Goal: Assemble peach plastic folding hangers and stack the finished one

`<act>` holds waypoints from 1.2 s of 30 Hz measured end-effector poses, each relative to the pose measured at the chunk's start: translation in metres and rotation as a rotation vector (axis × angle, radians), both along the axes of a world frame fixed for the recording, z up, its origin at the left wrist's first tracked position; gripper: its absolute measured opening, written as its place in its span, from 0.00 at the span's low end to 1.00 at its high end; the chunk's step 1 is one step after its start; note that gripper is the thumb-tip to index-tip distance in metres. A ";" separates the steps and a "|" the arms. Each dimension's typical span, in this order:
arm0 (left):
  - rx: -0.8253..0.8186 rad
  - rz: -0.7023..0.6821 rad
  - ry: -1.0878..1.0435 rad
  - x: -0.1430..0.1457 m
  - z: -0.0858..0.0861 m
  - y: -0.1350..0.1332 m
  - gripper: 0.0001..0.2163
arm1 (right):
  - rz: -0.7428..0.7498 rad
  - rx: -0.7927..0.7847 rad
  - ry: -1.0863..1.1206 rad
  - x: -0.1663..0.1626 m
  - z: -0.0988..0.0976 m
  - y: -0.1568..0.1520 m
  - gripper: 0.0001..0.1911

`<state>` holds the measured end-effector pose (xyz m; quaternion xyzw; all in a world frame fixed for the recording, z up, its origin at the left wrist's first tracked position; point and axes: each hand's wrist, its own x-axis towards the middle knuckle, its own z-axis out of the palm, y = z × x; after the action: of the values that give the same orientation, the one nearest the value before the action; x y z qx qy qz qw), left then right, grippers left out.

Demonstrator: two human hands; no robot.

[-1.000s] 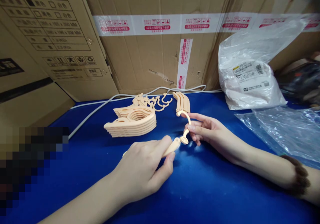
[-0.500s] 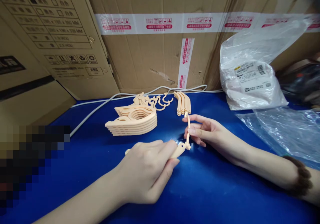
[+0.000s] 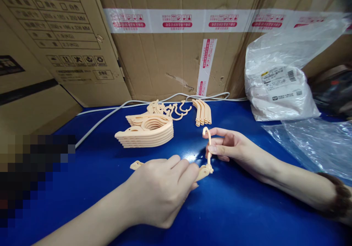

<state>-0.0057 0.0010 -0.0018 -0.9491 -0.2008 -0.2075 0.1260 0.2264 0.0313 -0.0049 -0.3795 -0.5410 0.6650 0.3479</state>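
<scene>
My left hand (image 3: 167, 187) is wrapped round a cream plastic hanger arm (image 3: 202, 174), whose two ends stick out past the fist. Between thumb and fingers, my right hand (image 3: 227, 145) pinches a cream hanger hook (image 3: 210, 147), its curved tip upward. The hook's lower end meets the holed end of the arm; whether they are joined I cannot tell. Behind my left hand lies a stack of hanger pieces (image 3: 145, 136). Loose hooks (image 3: 176, 111) lie in a heap behind the stack, and several short curved arms (image 3: 202, 112) lie side by side to their right.
Cardboard boxes (image 3: 170, 62) stand along the back and left of the blue table (image 3: 220, 216). A white cable (image 3: 103, 120) runs behind the parts. At right are a white plastic bag (image 3: 280, 95) with a label and a clear plastic sheet (image 3: 316, 147).
The hook has turned so its curved tip shows more clearly, and it has come slightly down. My left hand has moved the hanger arm's end right against the hook's base.
</scene>
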 end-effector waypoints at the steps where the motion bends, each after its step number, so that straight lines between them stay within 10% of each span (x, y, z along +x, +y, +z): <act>1: 0.010 0.010 0.018 0.000 0.000 -0.001 0.10 | -0.004 -0.003 0.001 0.000 0.000 0.000 0.17; 36: -0.105 0.132 0.123 0.001 -0.001 -0.003 0.11 | -0.066 0.104 -0.037 -0.004 -0.001 -0.003 0.16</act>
<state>-0.0043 -0.0015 -0.0025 -0.9500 -0.2654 -0.1294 0.1016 0.2226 0.0279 -0.0062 -0.3907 -0.5683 0.6169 0.3792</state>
